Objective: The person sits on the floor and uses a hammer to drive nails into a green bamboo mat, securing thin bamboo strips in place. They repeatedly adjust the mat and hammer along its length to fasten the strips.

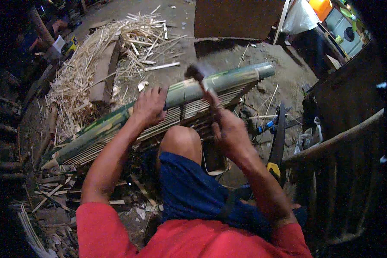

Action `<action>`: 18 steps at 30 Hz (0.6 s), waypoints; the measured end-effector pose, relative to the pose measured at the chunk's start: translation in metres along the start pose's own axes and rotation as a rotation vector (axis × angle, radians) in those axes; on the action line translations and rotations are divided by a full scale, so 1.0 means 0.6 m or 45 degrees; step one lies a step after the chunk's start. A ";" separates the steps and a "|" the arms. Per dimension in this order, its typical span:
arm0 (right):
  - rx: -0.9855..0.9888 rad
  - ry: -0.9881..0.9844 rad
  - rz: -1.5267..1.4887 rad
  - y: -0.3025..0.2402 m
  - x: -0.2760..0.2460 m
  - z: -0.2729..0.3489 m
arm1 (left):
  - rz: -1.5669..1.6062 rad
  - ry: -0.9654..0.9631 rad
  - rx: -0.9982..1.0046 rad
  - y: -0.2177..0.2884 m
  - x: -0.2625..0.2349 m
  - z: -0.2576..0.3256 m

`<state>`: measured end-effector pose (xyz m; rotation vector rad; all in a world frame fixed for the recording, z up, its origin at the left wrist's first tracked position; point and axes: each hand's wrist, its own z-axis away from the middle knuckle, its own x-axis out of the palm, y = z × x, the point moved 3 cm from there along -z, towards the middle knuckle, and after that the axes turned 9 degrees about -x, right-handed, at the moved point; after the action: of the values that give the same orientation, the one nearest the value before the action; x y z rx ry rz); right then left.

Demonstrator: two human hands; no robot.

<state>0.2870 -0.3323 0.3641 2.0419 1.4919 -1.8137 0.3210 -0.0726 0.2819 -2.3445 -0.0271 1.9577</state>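
A long green bamboo pole [241,78] lies slantwise before me, from the near left up to the far right. Along its near side runs a panel of thin bamboo slats [172,116]. My left hand [150,105] is closed over the pole left of its middle, fingers bent around its far side. In my right hand [232,134] is a hammer [210,95], held by its handle. Its dark head is smeared by motion and overlaps the pole in the picture; whether it touches cannot be told. My bent knee shows just below the panel.
Pale bamboo shavings [73,81] are heaped at far left, with a wooden plank [105,73] across them. A hand saw [278,137] with a yellow handle lies at right, near a wooden railing [339,135]. A brown board [236,19] stands behind. Scraps litter the near-left ground.
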 end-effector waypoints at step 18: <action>0.168 -0.344 0.144 0.029 0.024 -0.012 | 0.062 0.039 0.061 -0.003 -0.009 0.004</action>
<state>0.3012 -0.3287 0.3457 1.7978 1.1927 -2.0899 0.3180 -0.0712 0.2870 -2.3663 0.0789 1.9213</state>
